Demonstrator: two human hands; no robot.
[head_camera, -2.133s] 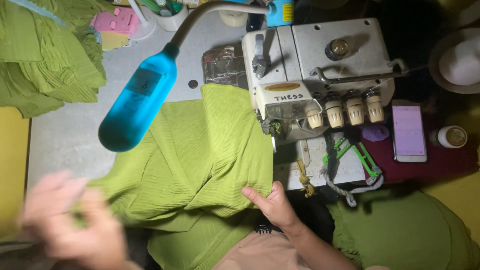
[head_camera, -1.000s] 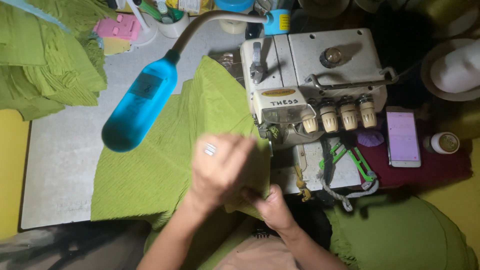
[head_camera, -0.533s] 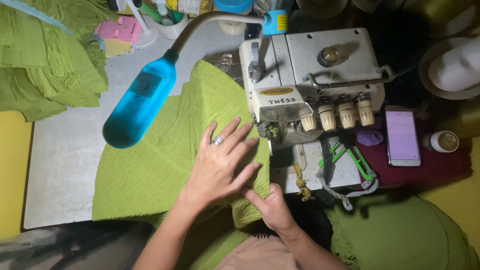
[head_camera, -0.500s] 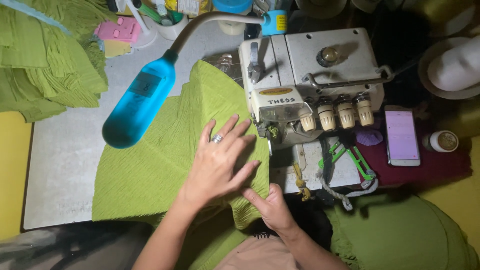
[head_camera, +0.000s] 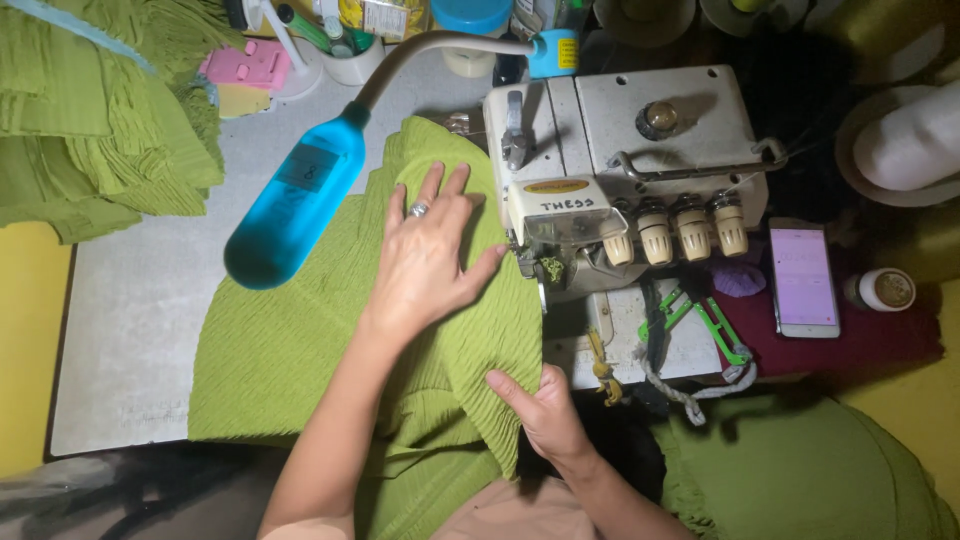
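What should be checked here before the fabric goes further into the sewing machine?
1. Left hand flat on green fabric: ok.
2. Right hand pinching the fabric's near edge: ok.
3. Fabric edge reaches the sewing machine foot: ok.
4. Left fingertips apart from the needle: cannot tell.
5. Blue lamp over the fabric: ok.
6. Thread threaded: cannot tell.

My one camera sits on my head, looking almost straight down, fairly close over the table and sewing machine, edges dim.
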